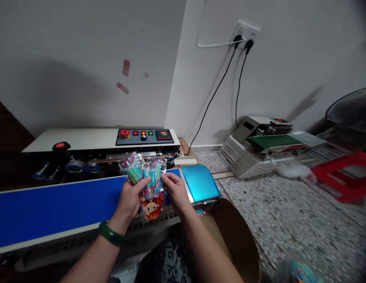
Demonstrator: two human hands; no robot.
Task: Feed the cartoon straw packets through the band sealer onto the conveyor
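My left hand (130,196) and my right hand (176,191) together hold a few clear plastic packets (144,173) of green, blue and pink sticks, fanned out above the blue conveyor belt (53,206) of a sealing machine (91,145). The front packet carries a cartoon figure at its lower end. A green bangle (110,234) sits on my left wrist. The packets hang over the belt's right part, near its shiny blue end cover (200,182).
The machine's control panel (144,136) has a red button and lit displays. A brown cardboard bin (236,232) stands below the belt's end. A second sealer (259,147) lies on the speckled floor, with a red stool (345,177) and a fan at the right. Cables run to a wall socket (244,35).
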